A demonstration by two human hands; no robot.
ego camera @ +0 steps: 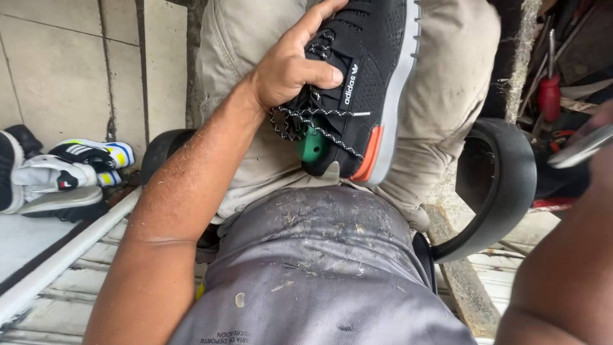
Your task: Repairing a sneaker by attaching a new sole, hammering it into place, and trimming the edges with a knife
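while my left hand (290, 64) clamps its fingers on the shoe (364, 83) at 12 o'clock on my lap, my right hand (603, 137) at 3 o'clock is blurred; its grip i cannot tell. loose laces (300, 121) could snag, and the shoe could slide off.

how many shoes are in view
About 4. One black shoe lies on the lap, gripped by the left hand. At far left sit a white shoe, a striped shoe and a dark one cut by the edge; more may be hidden.
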